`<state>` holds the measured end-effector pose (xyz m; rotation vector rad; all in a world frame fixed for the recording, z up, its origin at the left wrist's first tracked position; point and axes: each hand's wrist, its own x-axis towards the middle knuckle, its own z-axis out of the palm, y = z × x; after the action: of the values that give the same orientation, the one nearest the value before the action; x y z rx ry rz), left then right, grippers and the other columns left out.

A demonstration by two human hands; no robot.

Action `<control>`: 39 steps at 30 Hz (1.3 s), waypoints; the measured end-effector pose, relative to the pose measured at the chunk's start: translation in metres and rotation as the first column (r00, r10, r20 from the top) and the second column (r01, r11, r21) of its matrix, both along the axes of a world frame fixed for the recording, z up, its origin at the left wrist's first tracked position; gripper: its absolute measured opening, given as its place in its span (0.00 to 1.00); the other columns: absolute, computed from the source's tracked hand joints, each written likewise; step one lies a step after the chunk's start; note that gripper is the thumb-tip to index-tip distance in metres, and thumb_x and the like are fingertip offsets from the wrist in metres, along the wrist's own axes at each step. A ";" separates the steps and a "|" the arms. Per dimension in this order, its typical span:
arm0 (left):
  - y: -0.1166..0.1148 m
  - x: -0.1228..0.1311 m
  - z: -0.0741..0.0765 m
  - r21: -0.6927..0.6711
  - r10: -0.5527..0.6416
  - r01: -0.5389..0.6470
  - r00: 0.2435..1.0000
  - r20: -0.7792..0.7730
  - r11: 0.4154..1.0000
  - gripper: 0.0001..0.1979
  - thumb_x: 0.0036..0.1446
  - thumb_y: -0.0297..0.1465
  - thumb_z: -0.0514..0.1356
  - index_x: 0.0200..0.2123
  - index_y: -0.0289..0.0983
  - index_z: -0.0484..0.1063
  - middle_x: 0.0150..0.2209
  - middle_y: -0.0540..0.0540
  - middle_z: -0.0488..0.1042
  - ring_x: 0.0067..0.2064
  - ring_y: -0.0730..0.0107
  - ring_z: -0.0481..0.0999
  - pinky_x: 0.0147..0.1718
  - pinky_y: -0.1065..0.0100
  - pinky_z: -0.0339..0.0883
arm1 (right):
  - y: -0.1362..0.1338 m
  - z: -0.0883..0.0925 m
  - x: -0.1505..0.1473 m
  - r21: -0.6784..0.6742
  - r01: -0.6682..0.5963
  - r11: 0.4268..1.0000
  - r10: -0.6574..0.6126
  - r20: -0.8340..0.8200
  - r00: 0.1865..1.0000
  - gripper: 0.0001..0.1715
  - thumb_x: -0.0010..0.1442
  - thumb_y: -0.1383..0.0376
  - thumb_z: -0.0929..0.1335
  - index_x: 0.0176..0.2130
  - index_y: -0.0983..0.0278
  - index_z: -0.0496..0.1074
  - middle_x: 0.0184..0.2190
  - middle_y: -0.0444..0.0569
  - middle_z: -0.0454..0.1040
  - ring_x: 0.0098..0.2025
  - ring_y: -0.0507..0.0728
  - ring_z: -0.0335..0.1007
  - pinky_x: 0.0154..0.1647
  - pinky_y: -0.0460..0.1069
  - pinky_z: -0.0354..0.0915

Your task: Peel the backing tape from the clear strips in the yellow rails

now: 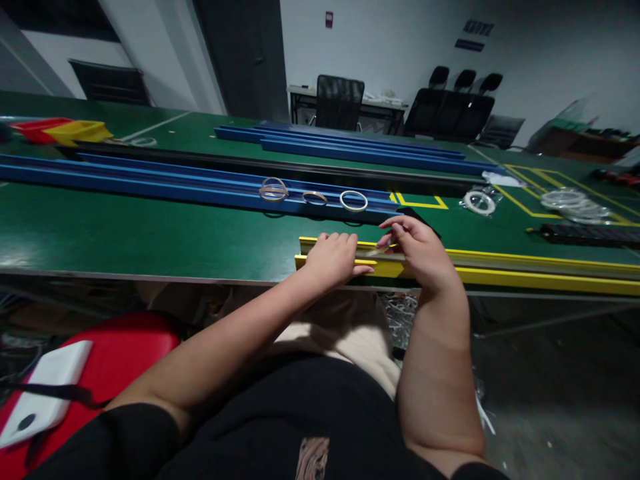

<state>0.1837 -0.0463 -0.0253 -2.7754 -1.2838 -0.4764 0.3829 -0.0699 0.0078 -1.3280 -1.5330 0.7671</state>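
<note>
A long yellow channel rail (500, 277) lies along the near edge of the green table (125, 240). Near its left end, my left hand (333, 257) is wrapped over the rail, with the thumb along the near side. My right hand (420, 250) is just to the right, its fingers pinched above the channel. A thin pale strip (373, 253) runs from those fingertips down toward the channel between my hands; its far end is hard to make out. Beyond, a tape roll (273, 189), a brownish ring (315, 198) and a white ring (353, 201) rest on a blue rail (200, 193).
More blue rails (360, 152) and a black rail (325, 172) lie farther back. Yellow (80, 131) and red bins (37, 129) stand at the far left. Bagged white rolls (479, 201) sit at the right. A red stool (135, 340) is beside me.
</note>
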 end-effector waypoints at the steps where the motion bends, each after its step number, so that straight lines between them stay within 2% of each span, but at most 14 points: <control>1: 0.000 0.000 -0.001 0.026 0.005 -0.004 1.000 -0.011 1.000 0.35 0.57 0.59 0.57 0.49 0.34 0.68 0.45 0.35 0.77 0.48 0.48 0.75 0.48 0.54 0.61 | -0.002 0.001 0.002 -0.001 0.004 1.000 -0.004 0.006 1.000 0.17 0.69 0.52 0.62 0.46 0.60 0.72 0.26 0.44 0.73 0.30 0.55 0.72 0.35 0.51 0.68; 4: -0.001 -0.005 -0.002 0.082 -0.002 0.004 1.000 -0.025 0.997 0.34 0.57 0.59 0.57 0.48 0.34 0.69 0.44 0.36 0.77 0.48 0.50 0.75 0.46 0.57 0.61 | -0.003 0.002 0.006 0.074 0.197 0.978 -0.209 0.239 0.948 0.14 0.68 0.57 0.61 0.41 0.60 0.73 0.25 0.44 0.72 0.30 0.55 0.69 0.35 0.51 0.63; 7: -0.003 -0.018 -0.002 0.088 0.004 0.000 0.999 -0.046 0.996 0.33 0.56 0.59 0.58 0.49 0.35 0.69 0.44 0.37 0.77 0.48 0.51 0.75 0.46 0.58 0.62 | -0.003 0.004 0.006 0.130 0.333 0.934 -0.352 0.504 0.789 0.13 0.65 0.59 0.64 0.37 0.62 0.75 0.32 0.50 0.76 0.34 0.57 0.69 0.35 0.51 0.59; 9: -0.002 -0.033 -0.002 0.088 0.010 -0.004 0.998 -0.063 0.996 0.33 0.58 0.59 0.55 0.49 0.35 0.70 0.44 0.38 0.78 0.47 0.51 0.76 0.45 0.58 0.62 | -0.004 0.004 0.004 0.083 0.317 0.945 -0.300 0.606 0.736 0.14 0.62 0.55 0.68 0.36 0.62 0.76 0.32 0.50 0.77 0.33 0.57 0.69 0.34 0.50 0.58; 12: 0.005 -0.069 -0.002 0.085 0.033 -0.026 0.996 -0.088 0.996 0.33 0.60 0.58 0.54 0.52 0.36 0.70 0.47 0.39 0.78 0.49 0.51 0.76 0.46 0.58 0.63 | -0.008 0.004 0.001 -0.053 0.174 0.983 -0.091 0.683 0.724 0.16 0.58 0.52 0.72 0.37 0.61 0.77 0.32 0.49 0.78 0.32 0.57 0.69 0.33 0.49 0.58; 17: 0.031 -0.157 -0.002 0.012 0.097 -0.096 0.985 -0.141 0.995 0.35 0.56 0.56 0.60 0.58 0.39 0.68 0.53 0.40 0.77 0.53 0.51 0.75 0.50 0.58 0.64 | -0.013 0.002 -0.005 -0.181 -0.033 0.983 0.143 0.639 0.756 0.06 0.57 0.63 0.71 0.37 0.61 0.78 0.34 0.47 0.80 0.34 0.55 0.72 0.35 0.48 0.61; 20: 0.042 -0.197 0.000 -0.046 0.119 -0.127 0.983 -0.139 0.991 0.37 0.55 0.57 0.60 0.60 0.40 0.68 0.57 0.40 0.75 0.56 0.50 0.74 0.53 0.58 0.64 | -0.010 0.005 -0.011 -0.061 -0.080 0.995 0.100 0.647 0.756 0.11 0.58 0.71 0.65 0.36 0.61 0.77 0.36 0.48 0.80 0.38 0.56 0.72 0.39 0.48 0.61; 23: 0.042 -0.210 0.002 -0.097 0.120 -0.133 0.985 -0.121 0.986 0.38 0.56 0.57 0.58 0.61 0.39 0.68 0.58 0.39 0.74 0.58 0.50 0.72 0.56 0.57 0.63 | -0.007 0.009 -0.018 0.077 0.008 0.997 -0.057 0.651 0.757 0.15 0.59 0.72 0.61 0.38 0.61 0.75 0.37 0.50 0.79 0.39 0.57 0.71 0.39 0.48 0.60; 25: 0.038 -0.206 0.005 -0.123 0.120 -0.131 0.988 -0.097 0.984 0.40 0.56 0.56 0.58 0.65 0.38 0.64 0.59 0.38 0.72 0.60 0.49 0.71 0.58 0.55 0.62 | -0.007 0.010 -0.023 0.067 0.074 0.995 -0.100 0.648 0.755 0.12 0.61 0.69 0.60 0.39 0.61 0.72 0.34 0.49 0.77 0.35 0.56 0.69 0.35 0.48 0.57; 27: 0.033 -0.194 0.007 -0.136 0.132 -0.134 0.991 -0.023 0.982 0.47 0.55 0.55 0.60 0.71 0.39 0.52 0.62 0.36 0.69 0.61 0.48 0.69 0.59 0.54 0.61 | -0.008 0.012 -0.026 0.010 0.093 0.996 -0.076 0.668 0.740 0.08 0.63 0.62 0.63 0.35 0.60 0.70 0.29 0.47 0.75 0.30 0.55 0.66 0.31 0.48 0.54; 31: 0.024 -0.154 0.010 -0.100 0.070 -0.053 0.981 0.179 0.994 0.59 0.55 0.53 0.62 0.74 0.42 0.25 0.69 0.34 0.57 0.66 0.49 0.64 0.61 0.53 0.58 | -0.013 0.017 -0.023 0.031 0.074 0.997 -0.075 0.685 0.725 0.20 0.59 0.51 0.70 0.26 0.60 0.62 0.23 0.44 0.69 0.26 0.53 0.60 0.28 0.48 0.50; 33: 0.019 -0.126 0.009 -0.072 0.000 0.014 0.982 0.190 0.997 0.59 0.56 0.53 0.62 0.73 0.43 0.22 0.70 0.35 0.54 0.67 0.48 0.61 0.61 0.52 0.57 | -0.014 0.020 -0.017 0.097 0.115 0.989 -0.151 0.653 0.743 0.18 0.61 0.54 0.69 0.27 0.60 0.62 0.24 0.44 0.70 0.26 0.52 0.60 0.29 0.48 0.51; 36: 0.009 -0.079 0.009 -0.069 -0.044 0.052 0.992 0.121 0.996 0.59 0.56 0.54 0.61 0.73 0.41 0.23 0.66 0.33 0.61 0.65 0.46 0.64 0.58 0.52 0.58 | -0.017 0.019 -0.004 0.091 0.150 0.984 -0.175 0.595 0.785 0.03 0.63 0.64 0.66 0.35 0.61 0.67 0.30 0.47 0.75 0.29 0.53 0.66 0.30 0.47 0.54; 39: 0.001 -0.037 0.009 -0.069 -0.028 0.030 0.999 0.030 0.997 0.57 0.57 0.57 0.58 0.74 0.38 0.27 0.59 0.33 0.70 0.57 0.46 0.70 0.54 0.53 0.59 | -0.018 0.014 0.003 0.009 0.077 0.997 -0.069 0.561 0.825 0.16 0.62 0.70 0.63 0.49 0.60 0.69 0.35 0.48 0.77 0.34 0.55 0.71 0.34 0.47 0.60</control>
<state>0.1463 -0.0453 -0.0165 -2.8585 -1.2916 -0.4848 0.3864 -0.0877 0.0222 -1.7118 -1.9154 0.3407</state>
